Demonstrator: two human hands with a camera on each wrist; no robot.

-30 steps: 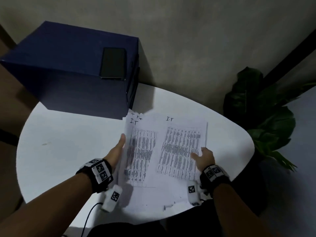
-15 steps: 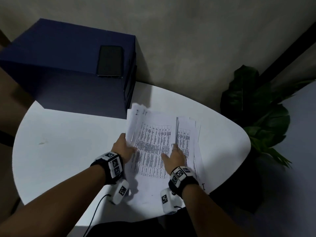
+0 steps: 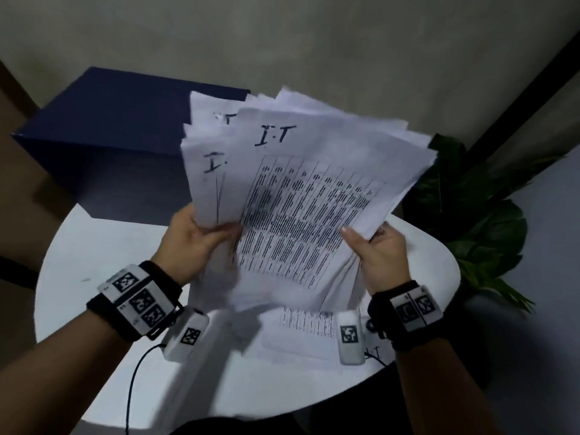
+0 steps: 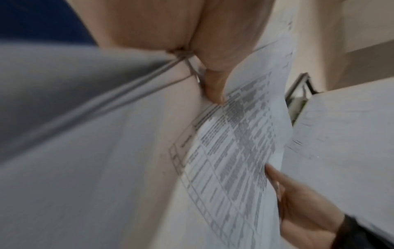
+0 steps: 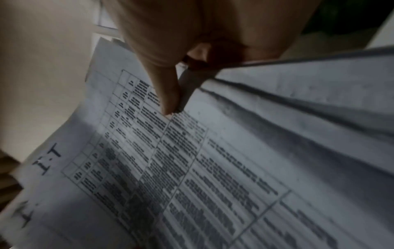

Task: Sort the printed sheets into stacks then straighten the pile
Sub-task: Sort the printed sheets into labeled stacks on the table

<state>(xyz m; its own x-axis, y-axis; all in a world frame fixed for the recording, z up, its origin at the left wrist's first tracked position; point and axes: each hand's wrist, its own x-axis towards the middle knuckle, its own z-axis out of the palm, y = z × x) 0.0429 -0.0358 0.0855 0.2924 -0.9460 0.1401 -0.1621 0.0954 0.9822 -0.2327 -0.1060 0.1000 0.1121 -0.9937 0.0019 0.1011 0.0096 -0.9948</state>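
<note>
Closest in, one white printed sheet with a table of dark text [image 3: 309, 323] lies flat on the round white tabletop [image 3: 94, 277], near its front edge, between the two wrists. Up above it, the left hand [image 3: 194, 240] grips the left side of a fanned bundle of white printed sheets marked "I·T" in black ink [image 3: 301, 196], thumb curled over the front page, the other fingers hidden behind the paper. The left wrist view shows that thumb [image 4: 215, 91] pressing down on the printed grid, sheets [image 4: 234, 151] clamped beneath it. Over on the other side, the right hand [image 3: 381, 255] pinches the bundle's right edge, thumb on the top page and fingers tucked underneath. From the right wrist, the thumb tip [image 5: 168, 101] bears on the table print while the loose edges of the sheets [image 5: 213, 168] splay apart to the right. The bundle is held clear of the tabletop, tilted toward the camera, its top corners uneven and spread. Behind it stands a dark blue rectangular box [image 3: 110, 146] on the tabletop's far side, and to the right a dark green leafy plant [image 3: 477, 227].
</note>
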